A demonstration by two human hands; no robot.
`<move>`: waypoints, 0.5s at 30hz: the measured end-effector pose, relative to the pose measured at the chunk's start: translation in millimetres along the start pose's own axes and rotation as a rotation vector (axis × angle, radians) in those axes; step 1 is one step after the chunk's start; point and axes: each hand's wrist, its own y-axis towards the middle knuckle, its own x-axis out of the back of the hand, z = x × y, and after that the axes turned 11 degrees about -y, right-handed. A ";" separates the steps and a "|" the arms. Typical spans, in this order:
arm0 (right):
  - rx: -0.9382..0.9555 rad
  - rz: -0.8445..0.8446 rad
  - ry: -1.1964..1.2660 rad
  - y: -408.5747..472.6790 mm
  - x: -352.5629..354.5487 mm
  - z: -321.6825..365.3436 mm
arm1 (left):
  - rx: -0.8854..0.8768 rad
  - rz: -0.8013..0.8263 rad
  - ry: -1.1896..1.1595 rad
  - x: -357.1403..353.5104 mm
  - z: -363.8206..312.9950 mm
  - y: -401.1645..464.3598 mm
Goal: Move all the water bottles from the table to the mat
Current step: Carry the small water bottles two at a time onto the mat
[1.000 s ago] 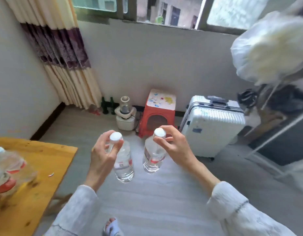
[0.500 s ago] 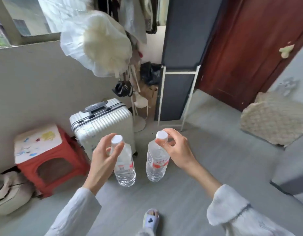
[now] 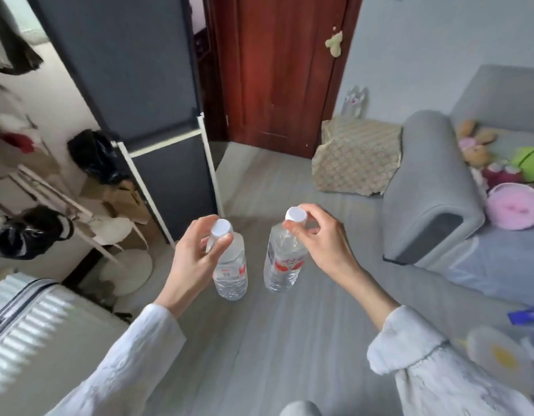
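I carry two clear water bottles with white caps and red-and-white labels, both hanging upright above the grey floor. My left hand (image 3: 191, 259) grips the neck of the left bottle (image 3: 231, 270) just under its cap. My right hand (image 3: 318, 240) pinches the neck of the right bottle (image 3: 282, 265) below its cap. A beige patterned mat (image 3: 354, 157) lies on the floor ahead to the right, beside the sofa and below the red door. The table is out of view.
A grey sofa (image 3: 430, 205) with soft toys stands at the right. A dark wardrobe panel with a white frame (image 3: 169, 163) rises ahead on the left, a white suitcase (image 3: 35, 331) at the lower left, a red-brown door (image 3: 277, 70) straight ahead.
My view has swung right, from the table and window past the suitcase to the door, mat and sofa. Both hands keep the same hold on the bottles.
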 end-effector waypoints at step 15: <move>-0.129 -0.032 -0.114 257.1 123.1 -183.4 | -0.025 0.133 -0.001 -227.3 3.2 274.6</move>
